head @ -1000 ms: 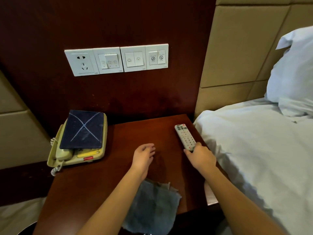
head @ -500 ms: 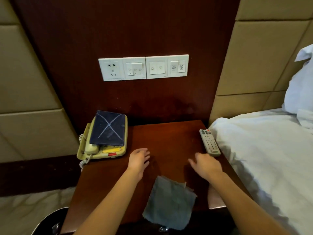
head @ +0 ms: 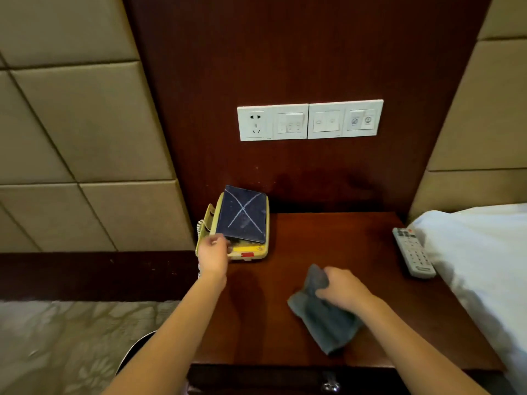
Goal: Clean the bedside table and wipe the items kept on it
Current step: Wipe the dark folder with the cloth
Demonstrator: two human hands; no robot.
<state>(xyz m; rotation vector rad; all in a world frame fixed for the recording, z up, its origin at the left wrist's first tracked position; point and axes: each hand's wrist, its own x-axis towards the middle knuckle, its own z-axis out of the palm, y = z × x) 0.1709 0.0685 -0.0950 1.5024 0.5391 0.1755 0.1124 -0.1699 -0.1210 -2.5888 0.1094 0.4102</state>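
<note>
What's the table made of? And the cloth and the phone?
The table looks like dark reddish wood or veneer, smooth with a soft sheen. The cloth is soft grey fabric, perhaps microfibre; it crumples in folds. The phone is likely hard cream plastic, with smooth moulded edges.

Dim, warm light; the dark wood panel (head: 313,52) loses detail, while the white bed sheet (head: 484,252) at the right and the switch plate (head: 310,121) are brightest; a soft shadow lies on the bedside table (head: 328,238) just right of the left forearm (head: 194,309); the left hand (head: 213,256) and the right hand (head: 342,286) gripping the cloth (head: 328,323) are smeared by motion; the near-left floor (head: 57,352) is blurred; the padded wall (head: 71,124) lines bend at left.
</note>
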